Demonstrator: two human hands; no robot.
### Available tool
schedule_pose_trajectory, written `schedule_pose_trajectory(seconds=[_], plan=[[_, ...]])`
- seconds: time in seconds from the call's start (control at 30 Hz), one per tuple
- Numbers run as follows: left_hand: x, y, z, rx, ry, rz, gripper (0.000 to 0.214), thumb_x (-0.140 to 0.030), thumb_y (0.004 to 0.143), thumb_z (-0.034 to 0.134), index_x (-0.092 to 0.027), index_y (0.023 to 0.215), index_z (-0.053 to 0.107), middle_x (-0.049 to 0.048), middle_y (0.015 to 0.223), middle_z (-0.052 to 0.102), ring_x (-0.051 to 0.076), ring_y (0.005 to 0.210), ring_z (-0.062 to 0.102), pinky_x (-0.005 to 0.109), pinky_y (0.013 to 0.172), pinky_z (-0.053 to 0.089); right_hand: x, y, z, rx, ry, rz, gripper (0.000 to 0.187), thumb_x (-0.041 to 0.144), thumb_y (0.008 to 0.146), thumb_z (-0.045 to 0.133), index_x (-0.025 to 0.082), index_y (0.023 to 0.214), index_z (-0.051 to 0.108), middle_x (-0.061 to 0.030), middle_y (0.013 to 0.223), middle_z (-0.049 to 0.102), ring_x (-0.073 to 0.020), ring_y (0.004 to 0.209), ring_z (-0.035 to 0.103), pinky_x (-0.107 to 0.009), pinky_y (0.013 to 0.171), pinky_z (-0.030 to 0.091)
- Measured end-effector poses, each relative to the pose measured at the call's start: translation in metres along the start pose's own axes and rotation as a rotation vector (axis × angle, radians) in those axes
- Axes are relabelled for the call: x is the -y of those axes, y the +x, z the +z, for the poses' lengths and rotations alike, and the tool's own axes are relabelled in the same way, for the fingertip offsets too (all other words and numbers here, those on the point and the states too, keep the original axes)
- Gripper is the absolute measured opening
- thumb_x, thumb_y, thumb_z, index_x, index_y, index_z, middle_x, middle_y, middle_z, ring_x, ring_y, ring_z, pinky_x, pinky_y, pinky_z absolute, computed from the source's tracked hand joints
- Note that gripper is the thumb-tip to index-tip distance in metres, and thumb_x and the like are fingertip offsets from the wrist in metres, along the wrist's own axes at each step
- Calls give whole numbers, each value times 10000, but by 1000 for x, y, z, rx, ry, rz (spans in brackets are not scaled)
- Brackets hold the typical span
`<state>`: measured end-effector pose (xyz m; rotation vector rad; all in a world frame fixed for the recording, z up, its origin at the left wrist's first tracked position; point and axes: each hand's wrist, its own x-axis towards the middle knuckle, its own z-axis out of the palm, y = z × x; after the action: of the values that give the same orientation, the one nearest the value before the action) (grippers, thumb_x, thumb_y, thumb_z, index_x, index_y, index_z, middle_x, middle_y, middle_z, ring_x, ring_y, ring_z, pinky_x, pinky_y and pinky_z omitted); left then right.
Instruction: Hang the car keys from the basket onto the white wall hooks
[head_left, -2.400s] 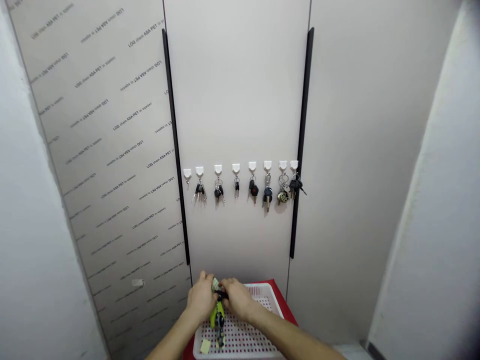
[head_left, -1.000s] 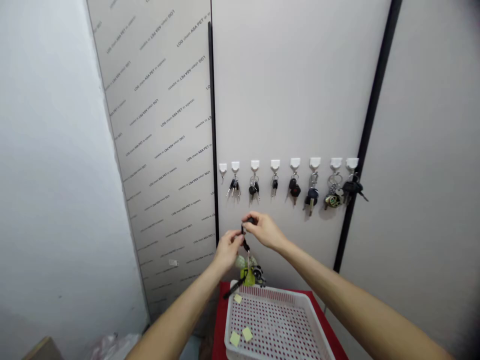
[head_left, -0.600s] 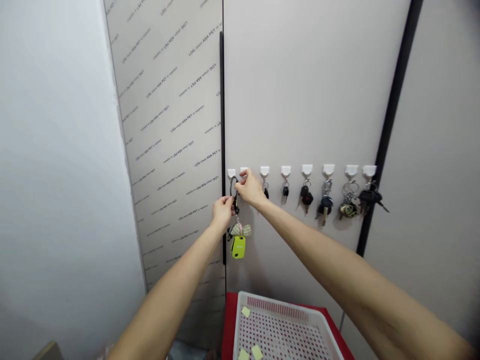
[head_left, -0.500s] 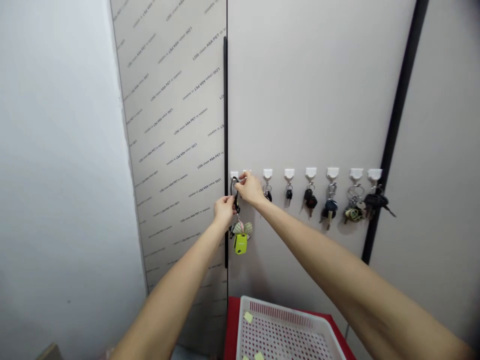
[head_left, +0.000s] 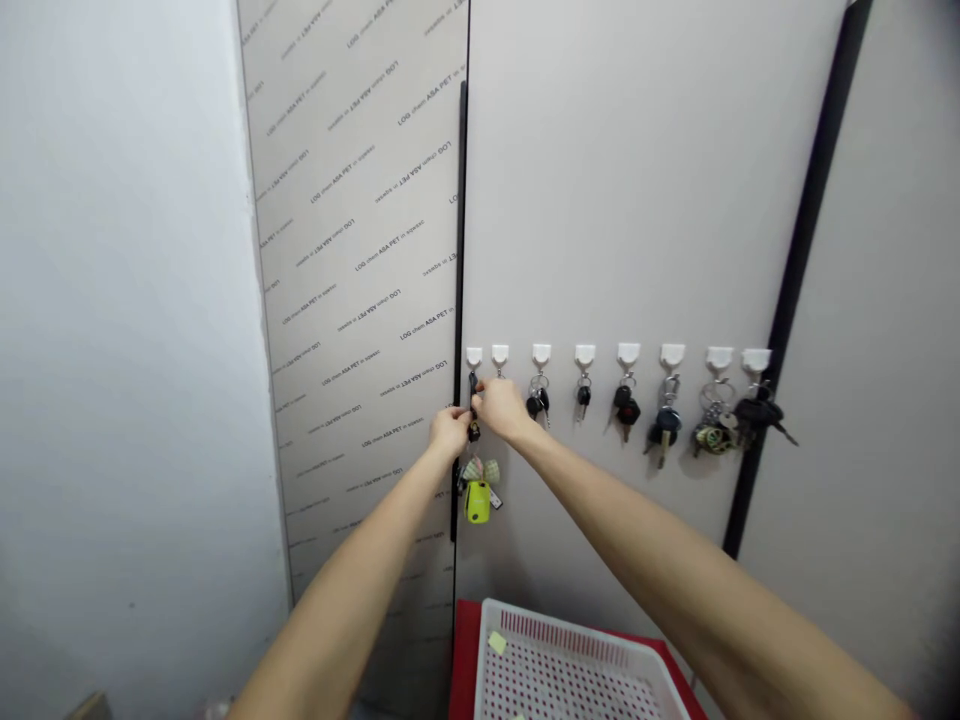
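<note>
1. Our key bunch [head_left: 477, 478] hangs against the pale panel, directly below the leftmost white hook [head_left: 474, 356], beside the dark vertical strip. We cannot tell whether it is caught on the hook.
2. We see a narrow black clip [head_left: 473, 402] at its top, a checked fabric bow [head_left: 481, 470] below that, and a lime-green fob [head_left: 477, 502] at the bottom.
3. Our left hand [head_left: 448, 432] closes narrowly on the black clip from the left.
4. Our right hand [head_left: 501, 410] sits tight against the clip's right side; we cannot tell whether it grips.
5. Seven more white hooks run rightward, with other keys [head_left: 626, 405] on most.
6. Below, a white plastic basket [head_left: 570, 668] rests on a red table [head_left: 465, 650].
</note>
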<state>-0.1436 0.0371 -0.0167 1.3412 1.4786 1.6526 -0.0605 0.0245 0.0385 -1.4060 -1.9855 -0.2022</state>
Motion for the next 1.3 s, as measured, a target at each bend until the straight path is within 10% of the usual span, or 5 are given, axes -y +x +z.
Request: schedule_pose_trajectory(seconds=[0.2, 0.4, 0.63, 1.07, 1.3], plan=[[28, -43, -14, 0, -52, 69, 239, -168, 529, 516, -131, 765, 501, -50, 484, 449, 46, 431, 400, 173, 461, 323, -58, -74, 17, 160, 250, -88, 219, 225, 612, 406, 150, 765, 543, -4, 531, 520, -89, 502, 456, -197, 501, 329], [48, -93, 11, 243, -227, -23, 634, -110, 540, 474, -132, 1122, 223, -110, 406, 353, 18, 319, 273, 146, 350, 222, -124, -131, 17, 349, 601, 342, 657, 109, 572, 364, 127, 1187, 134, 106, 357, 340, -47, 305, 300, -160, 352, 261], [-52, -120, 38, 298, -355, 452, 783, -98, 580, 484, -256, 1179, 6, -92, 497, 390, 21, 434, 357, 140, 457, 303, -90, -123, -77, -281, 936, -81, 742, 128, 614, 412, 237, 1193, -40, 90, 474, 369, -51, 396, 330, -175, 401, 307], [-87, -156, 39, 362, -364, 496, 775, -73, 589, 480, -245, 1181, 10, -84, 505, 376, 23, 439, 341, 145, 457, 300, -78, -147, -101, -212, 1035, -167, 749, 107, 628, 421, 275, 1185, -51, 90, 467, 364, -55, 379, 327, -187, 377, 322], [-48, -141, 34, 273, -165, 339, 736, -114, 577, 487, -248, 1171, 73, -91, 504, 392, 23, 415, 349, 153, 462, 314, -89, -144, -77, -40, 958, -53, 652, 132, 611, 424, 230, 1181, 123, 95, 454, 372, -39, 363, 347, -173, 389, 333]])
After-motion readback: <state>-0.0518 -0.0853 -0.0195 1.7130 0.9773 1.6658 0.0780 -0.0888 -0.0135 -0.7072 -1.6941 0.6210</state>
